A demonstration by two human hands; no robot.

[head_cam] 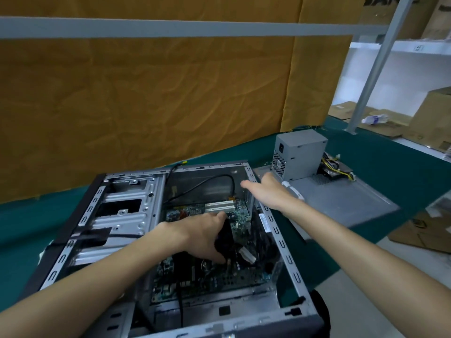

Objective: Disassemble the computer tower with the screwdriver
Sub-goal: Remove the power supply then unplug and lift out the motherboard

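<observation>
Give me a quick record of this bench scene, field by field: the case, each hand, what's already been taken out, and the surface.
case: computer tower lying on its side, side panel off, motherboard exposed
left hand: left hand inside the case, gripping a black object over the motherboard; what it is cannot be told
right hand: right hand open, fingers straight, over the case's far right edge
removed parts: grey power supply standing on a flat metal panel to the right
surface: green mat
screwdriver: not identifiable
</observation>
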